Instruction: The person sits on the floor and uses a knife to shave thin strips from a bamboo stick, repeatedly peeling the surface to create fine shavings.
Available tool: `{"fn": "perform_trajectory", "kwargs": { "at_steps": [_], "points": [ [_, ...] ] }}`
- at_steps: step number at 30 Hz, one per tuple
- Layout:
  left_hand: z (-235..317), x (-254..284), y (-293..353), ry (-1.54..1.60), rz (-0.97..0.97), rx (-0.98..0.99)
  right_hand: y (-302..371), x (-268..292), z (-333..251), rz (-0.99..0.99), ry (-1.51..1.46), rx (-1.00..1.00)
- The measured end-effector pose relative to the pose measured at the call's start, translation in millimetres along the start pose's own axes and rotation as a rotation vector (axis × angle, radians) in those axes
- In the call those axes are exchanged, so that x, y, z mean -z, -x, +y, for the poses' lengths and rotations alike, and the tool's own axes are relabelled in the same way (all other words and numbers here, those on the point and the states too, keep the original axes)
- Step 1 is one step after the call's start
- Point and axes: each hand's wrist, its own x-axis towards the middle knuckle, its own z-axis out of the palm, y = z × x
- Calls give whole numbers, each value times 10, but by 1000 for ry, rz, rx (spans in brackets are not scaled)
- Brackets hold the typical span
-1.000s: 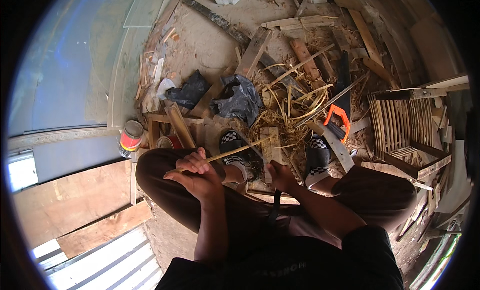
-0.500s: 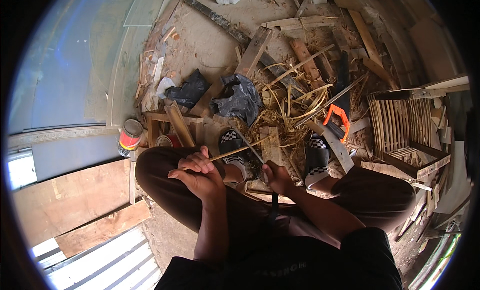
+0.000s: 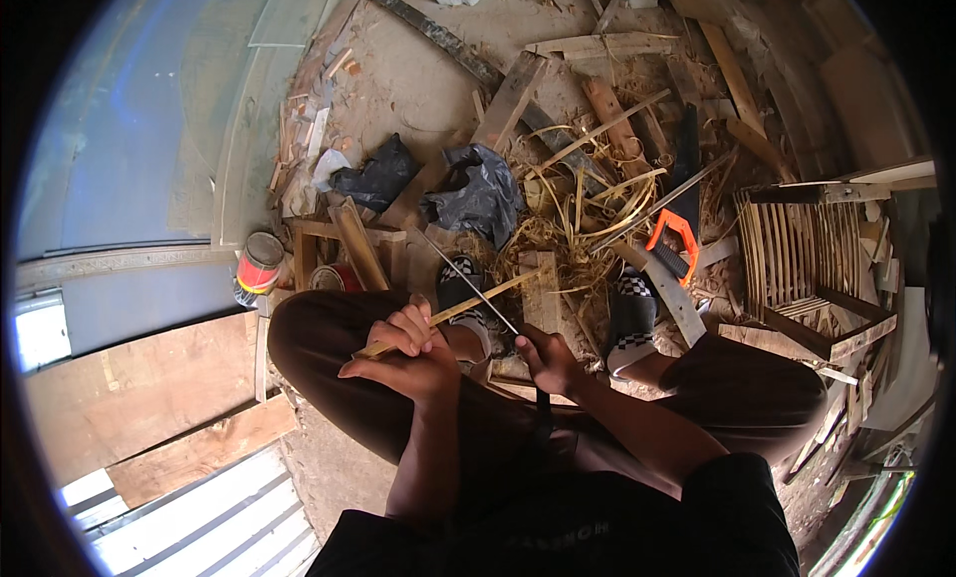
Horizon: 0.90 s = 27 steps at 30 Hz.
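My left hand (image 3: 406,356) is closed around a thin pale strip of wood or bamboo (image 3: 457,309), which slants up to the right over my left foot. In my right hand (image 3: 548,360) is a knife with a long narrow blade (image 3: 446,256); its dark handle end shows below the fist. The blade points up to the left and crosses the strip between my hands. I cannot tell whether the edge touches it. Beneath the strip's far end lies a wooden block (image 3: 541,300) on the ground.
Curled shavings (image 3: 568,214) lie heaped beyond my feet. An orange-handled saw (image 3: 673,246) rests to their right. Black plastic bags (image 3: 476,194) lie at centre left, and a red-labelled can (image 3: 261,263) stands by my left knee. A slatted wooden crate (image 3: 802,253) is at right.
The knife's blade has swung flatter and reaches farther up to the left past the strip. My left hand has shifted slightly to the right with the strip.
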Motion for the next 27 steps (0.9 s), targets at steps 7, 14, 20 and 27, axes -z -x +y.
{"fn": "perform_trajectory", "kwargs": {
  "at_steps": [7, 14, 20, 27],
  "points": [
    [11, 23, -14, -20, -23, -21, -268, 167, 737, 146, 173, -390],
    [-9, -43, 13, -41, -17, -29, -49, 24, -1, 48, -9, 29],
    [10, 69, 5, -42, -3, -17, -101, 77, 321, 89, 60, -172],
    [-12, -67, -9, -72, 21, -32, -108, 38, 329, 190, 179, -159]
  ]
}}
